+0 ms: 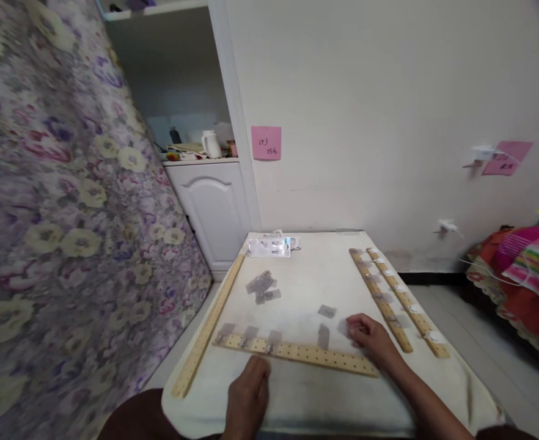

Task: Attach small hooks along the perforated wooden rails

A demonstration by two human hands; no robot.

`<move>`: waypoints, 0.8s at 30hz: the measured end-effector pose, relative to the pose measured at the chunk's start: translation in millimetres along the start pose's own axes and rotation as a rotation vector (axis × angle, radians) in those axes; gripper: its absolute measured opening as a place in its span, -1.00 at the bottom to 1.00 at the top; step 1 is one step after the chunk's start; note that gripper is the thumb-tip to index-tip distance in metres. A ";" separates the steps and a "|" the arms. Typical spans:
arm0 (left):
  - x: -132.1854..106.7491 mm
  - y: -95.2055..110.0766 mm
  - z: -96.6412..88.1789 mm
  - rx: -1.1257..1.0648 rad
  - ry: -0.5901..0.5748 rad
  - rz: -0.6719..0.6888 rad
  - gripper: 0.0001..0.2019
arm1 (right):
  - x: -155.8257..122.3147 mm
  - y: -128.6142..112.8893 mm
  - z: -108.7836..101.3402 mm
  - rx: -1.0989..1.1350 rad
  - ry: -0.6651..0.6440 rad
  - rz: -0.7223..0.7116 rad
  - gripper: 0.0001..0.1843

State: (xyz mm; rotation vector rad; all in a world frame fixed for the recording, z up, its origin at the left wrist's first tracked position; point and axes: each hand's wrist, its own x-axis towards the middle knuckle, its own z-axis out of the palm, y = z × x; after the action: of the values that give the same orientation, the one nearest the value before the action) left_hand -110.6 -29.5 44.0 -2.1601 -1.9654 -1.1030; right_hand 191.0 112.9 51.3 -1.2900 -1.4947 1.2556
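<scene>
A pale wooden strip with rows of holes lies across the near part of the table. Three small grey see-through pieces, one of them a grey piece, stand along its left half on small metal parts. My left hand is closed just in front of this strip, its fingertips hidden from me. Beyond the strip's right end, my right hand hovers with curled fingers; whatever they hold is too small to make out. Left of it lie two loose grey pieces, a flat one and an upright-looking one.
A pile of grey see-through pieces sits left of centre. Behind it is a clear plastic packet. Another holed strip runs along the left edge. Two strips, a darker one and a paler one, bear pieces at right.
</scene>
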 end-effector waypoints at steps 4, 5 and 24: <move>-7.1 19.3 -7.7 -0.225 0.020 -0.018 -0.81 | -6.2 -13.0 4.5 0.146 -0.071 0.016 -0.67; -7.8 28.3 -8.2 -0.281 0.002 -0.030 -0.81 | -8.0 -17.7 5.7 0.148 -0.090 -0.006 -0.67; 28.1 96.1 40.9 -1.108 -0.220 -0.783 -0.64 | -44.3 -50.2 35.2 -0.027 -0.410 -0.097 -0.67</move>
State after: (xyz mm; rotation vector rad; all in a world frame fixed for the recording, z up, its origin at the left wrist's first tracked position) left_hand -8.0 -6.4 68.8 -1.7668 -2.8256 -2.6804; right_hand 154.6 63.0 94.9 -0.9999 -1.8393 1.5011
